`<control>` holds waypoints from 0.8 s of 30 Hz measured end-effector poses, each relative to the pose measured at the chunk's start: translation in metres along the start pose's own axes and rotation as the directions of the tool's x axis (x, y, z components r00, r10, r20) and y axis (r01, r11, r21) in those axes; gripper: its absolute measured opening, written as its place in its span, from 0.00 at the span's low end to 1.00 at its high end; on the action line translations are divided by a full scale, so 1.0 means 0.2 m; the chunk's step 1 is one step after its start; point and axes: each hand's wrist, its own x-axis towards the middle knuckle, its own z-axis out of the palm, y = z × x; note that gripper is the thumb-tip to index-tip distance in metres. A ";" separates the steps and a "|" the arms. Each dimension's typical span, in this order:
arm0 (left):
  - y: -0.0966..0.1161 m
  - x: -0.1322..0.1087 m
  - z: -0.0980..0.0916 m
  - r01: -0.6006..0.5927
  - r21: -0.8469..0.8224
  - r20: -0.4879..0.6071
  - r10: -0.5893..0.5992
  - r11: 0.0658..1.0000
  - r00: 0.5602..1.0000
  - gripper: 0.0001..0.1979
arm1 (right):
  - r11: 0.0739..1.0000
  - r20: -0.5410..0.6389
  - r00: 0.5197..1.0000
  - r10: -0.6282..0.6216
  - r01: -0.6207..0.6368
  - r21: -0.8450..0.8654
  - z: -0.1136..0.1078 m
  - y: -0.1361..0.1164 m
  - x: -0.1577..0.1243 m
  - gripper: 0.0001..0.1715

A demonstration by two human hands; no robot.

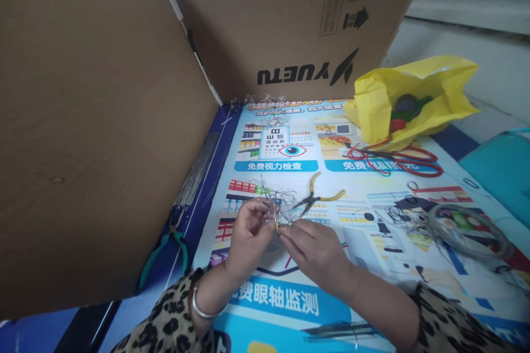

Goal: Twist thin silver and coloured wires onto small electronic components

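Note:
My left hand [248,231] and my right hand [312,248] meet over a printed poster [372,265] that covers the table. Both pinch a small piece of thin wire with a yellow tip [276,225] between their fingertips. A loose tangle of fine silver wire [275,198] lies just beyond the fingers. Yellow-handled pliers [318,194] rest on the poster right behind that tangle. I wear leopard-print sleeves and a silver bangle [202,306] on the left wrist.
Tall cardboard panels [95,121] wall off the left and back. A bundle of straight wires [199,168] and green-handled pliers [165,248] lie at the left. A yellow bag [414,96], red scissors [397,157] and a coil of wire [467,231] sit on the right.

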 end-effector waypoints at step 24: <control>0.02 0.05 -0.03 -0.532 0.697 0.317 0.459 0.481 0.830 0.09 | 0.845 0.133 0.909 0.395 -0.416 0.335 -0.08 0.05 0.11 0.05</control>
